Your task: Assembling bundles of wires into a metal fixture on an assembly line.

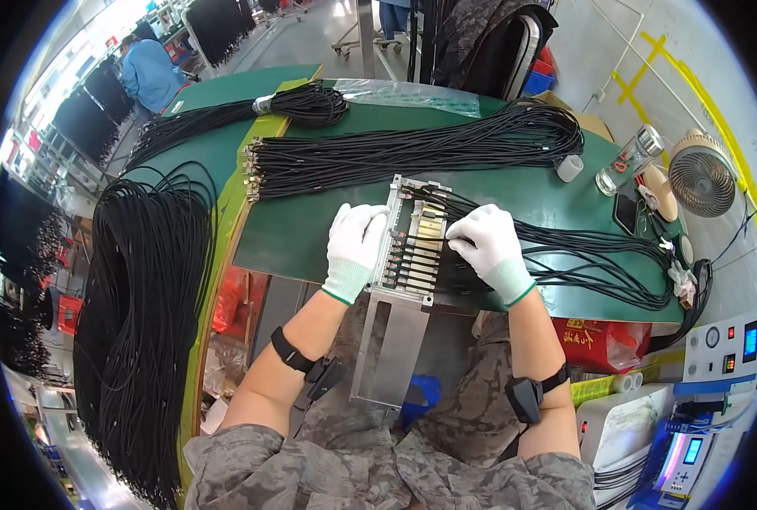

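A metal fixture (430,298) with a row of parallel slots sits at the front edge of the green table, and several black cable ends lie in its slots. My left hand (356,242), in a white knit glove, rests against the fixture's left side with its fingers curled together; what they hold, if anything, is hidden. On the other side, my gloved right hand (489,244) pinches a thin black cable (436,239) that runs across the slots. From the fixture a loose bundle of black cables (591,244) trails to the right, passing behind my right hand.
A long cable bundle (412,155) with metal connectors lies beyond the fixture. More cables (145,297) hang over a rail at left. A glass bottle (630,160), a fan (702,178) and a phone (624,213) stand or lie at right. A person in blue (150,75) sits far left.
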`<action>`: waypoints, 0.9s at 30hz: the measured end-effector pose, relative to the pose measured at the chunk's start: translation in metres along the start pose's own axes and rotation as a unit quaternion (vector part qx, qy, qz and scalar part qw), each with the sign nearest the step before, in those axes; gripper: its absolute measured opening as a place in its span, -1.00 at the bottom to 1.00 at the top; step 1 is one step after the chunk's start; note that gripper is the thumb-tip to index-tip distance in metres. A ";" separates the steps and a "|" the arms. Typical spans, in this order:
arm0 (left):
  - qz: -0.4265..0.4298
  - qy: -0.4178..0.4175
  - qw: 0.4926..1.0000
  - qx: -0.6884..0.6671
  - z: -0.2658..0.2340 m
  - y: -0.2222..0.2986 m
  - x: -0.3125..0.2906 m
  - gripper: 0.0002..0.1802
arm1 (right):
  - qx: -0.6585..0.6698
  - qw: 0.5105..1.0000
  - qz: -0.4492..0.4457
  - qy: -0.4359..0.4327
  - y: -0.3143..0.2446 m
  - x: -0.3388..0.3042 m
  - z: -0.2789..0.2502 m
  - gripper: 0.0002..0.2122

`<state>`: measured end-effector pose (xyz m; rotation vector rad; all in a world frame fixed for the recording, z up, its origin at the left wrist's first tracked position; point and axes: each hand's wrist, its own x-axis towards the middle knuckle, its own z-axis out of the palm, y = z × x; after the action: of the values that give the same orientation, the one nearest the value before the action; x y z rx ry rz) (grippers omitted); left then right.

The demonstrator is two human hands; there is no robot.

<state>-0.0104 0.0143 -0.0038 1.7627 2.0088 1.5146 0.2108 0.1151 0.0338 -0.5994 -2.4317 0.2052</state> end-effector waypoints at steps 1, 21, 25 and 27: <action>0.004 0.009 1.000 0.001 0.001 -0.001 -0.001 -0.86 | -0.002 1.000 -0.006 0.001 0.000 0.000 0.001 -0.90; 0.145 -0.122 0.976 0.109 -0.003 0.017 0.004 -0.71 | -0.046 0.998 0.045 -0.018 -0.012 0.006 0.006 -0.92; 0.166 -0.175 0.957 0.163 0.001 0.022 0.004 -0.69 | -0.045 0.995 0.064 0.063 0.000 0.005 0.012 -0.91; 0.168 -0.189 0.953 0.164 0.005 0.017 0.004 -0.70 | -0.075 0.992 0.086 0.047 0.013 0.005 0.018 -0.90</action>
<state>0.0036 0.0181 0.0070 2.4053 1.9120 0.8282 0.2016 0.1285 0.0187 -0.8682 -2.3182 0.0634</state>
